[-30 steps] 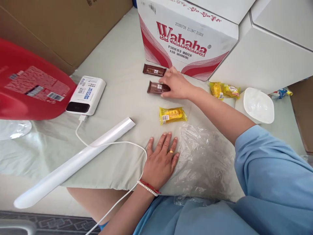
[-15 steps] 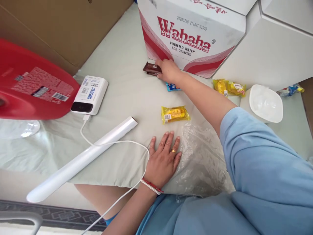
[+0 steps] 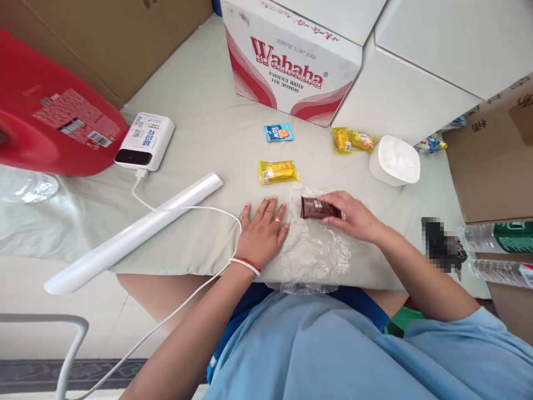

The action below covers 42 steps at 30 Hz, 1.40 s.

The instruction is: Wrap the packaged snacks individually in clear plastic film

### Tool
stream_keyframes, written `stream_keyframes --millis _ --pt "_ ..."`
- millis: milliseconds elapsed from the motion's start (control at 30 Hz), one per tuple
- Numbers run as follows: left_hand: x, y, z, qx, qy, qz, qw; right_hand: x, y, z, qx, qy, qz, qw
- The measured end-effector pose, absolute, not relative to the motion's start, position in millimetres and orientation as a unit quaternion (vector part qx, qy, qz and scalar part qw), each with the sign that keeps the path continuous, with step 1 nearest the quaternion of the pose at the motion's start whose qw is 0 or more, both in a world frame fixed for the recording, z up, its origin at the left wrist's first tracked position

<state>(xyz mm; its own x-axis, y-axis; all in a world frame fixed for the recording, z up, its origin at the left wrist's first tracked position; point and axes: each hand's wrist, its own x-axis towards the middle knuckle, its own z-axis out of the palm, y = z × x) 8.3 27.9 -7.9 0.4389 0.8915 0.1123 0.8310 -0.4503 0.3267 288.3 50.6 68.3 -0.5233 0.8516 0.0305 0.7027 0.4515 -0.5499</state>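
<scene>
My right hand (image 3: 352, 215) grips the right end of a dark brown snack packet (image 3: 312, 208) between thumb and fingers. The packet is over a clear plastic bag (image 3: 316, 250) that lies flat near the front edge of the cloth-covered surface. My left hand (image 3: 262, 230) rests palm down to the left of the bag, its fingers spread. Beyond it lies a yellow snack packet (image 3: 278, 172), with a blue snack packet (image 3: 278, 132) farther back. A white cable (image 3: 225, 211) runs beside my left wrist.
A Wahaha water carton (image 3: 291, 72) stands at the back. Yellow packets (image 3: 342, 140) and a white plastic tub (image 3: 395, 161) are to its right. On the left are a red jug (image 3: 62, 105), a white power bank (image 3: 145, 141) and a long white tube (image 3: 137, 233).
My right hand has brought the brown packet from beside the carton toward me, over the plastic bag. The blue packet is uncovered. My left hand stays flat; the camera view has shifted.
</scene>
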Motion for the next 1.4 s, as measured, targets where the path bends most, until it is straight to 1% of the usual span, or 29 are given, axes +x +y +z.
stream_keyframes --millis 100,200,367,433,500,567,633,1000,1233,1400 --pt "10 27 -9 0.842 0.515 0.128 0.095 299 11 49 -0.483 -0.842 0.213 0.112" --pt "11 27 -8 0.842 0.519 0.119 0.085 307 -5 39 -0.517 -0.835 0.176 0.067" --pt "7 27 -7 0.833 0.530 0.136 0.082 305 -4 41 -0.519 -0.833 0.178 0.066" --pt "4 25 -6 0.851 0.496 0.156 0.072 301 -2 42 -0.523 -0.833 0.171 0.058" --pt "3 23 -7 0.901 0.400 0.147 0.078 297 0 40 -0.527 -0.832 0.166 0.055" --pt "3 22 -8 0.939 0.311 0.114 0.095 298 -1 37 -0.530 -0.829 0.166 0.063" --pt "5 22 -10 0.948 0.288 0.087 0.108 303 -4 34 -0.532 -0.827 0.166 0.073" --pt "6 26 -10 0.946 0.298 0.058 0.117 332 -34 22 -0.546 -0.806 0.182 0.141" --pt "-1 16 -7 0.942 0.317 0.048 0.102 331 -37 18 -0.546 -0.799 0.195 0.162" --pt "-10 2 -6 0.935 0.340 0.042 0.090 336 -43 9 -0.547 -0.787 0.192 0.208"
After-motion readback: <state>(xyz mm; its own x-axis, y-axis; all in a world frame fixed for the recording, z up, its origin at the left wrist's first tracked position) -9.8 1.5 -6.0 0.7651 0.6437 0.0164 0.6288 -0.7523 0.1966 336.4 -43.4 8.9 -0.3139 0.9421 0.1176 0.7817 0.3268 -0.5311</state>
